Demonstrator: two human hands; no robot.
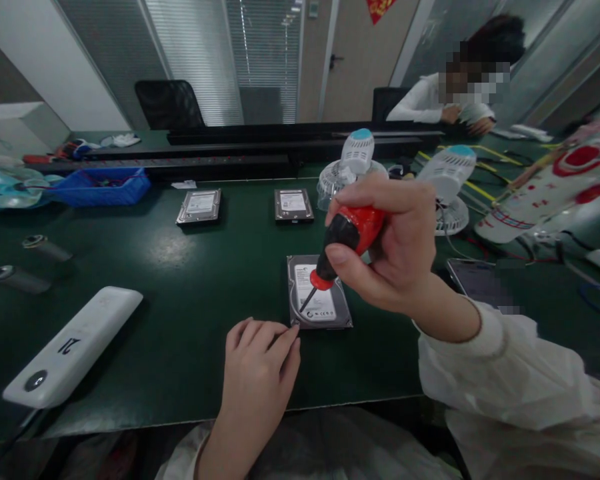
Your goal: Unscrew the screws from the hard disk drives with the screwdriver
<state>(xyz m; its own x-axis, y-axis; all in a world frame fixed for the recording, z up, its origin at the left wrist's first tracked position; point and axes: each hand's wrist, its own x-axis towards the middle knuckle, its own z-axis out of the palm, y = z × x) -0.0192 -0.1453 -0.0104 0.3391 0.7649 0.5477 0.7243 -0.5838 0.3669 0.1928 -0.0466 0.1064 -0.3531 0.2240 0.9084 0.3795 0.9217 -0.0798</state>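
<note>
Screwdriver handle (pixel 353 230) red-black — mat (pixel 180 280) dark green — tray (pixel 103 187) blue.

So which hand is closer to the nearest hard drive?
Left. The left hand touches the near left corner of the hard drive; the right hand is raised above it, gripping a screwdriver pointed down at it.

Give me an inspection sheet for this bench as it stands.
Surface: dark green table.
Job's things: drive lies flat, label up; screwdriver, red and black handle, tip down over the drive's left part.
Clutter: spare drives farther back; fans; white box at left; blue tray; cylinders.
Grippers: left hand, fingertips at the drive's near left corner; right hand grips the screwdriver.
Cables: yellow wires at right, behind the fans.
Surroundings: person seated far right; black chair; blinds.
</note>
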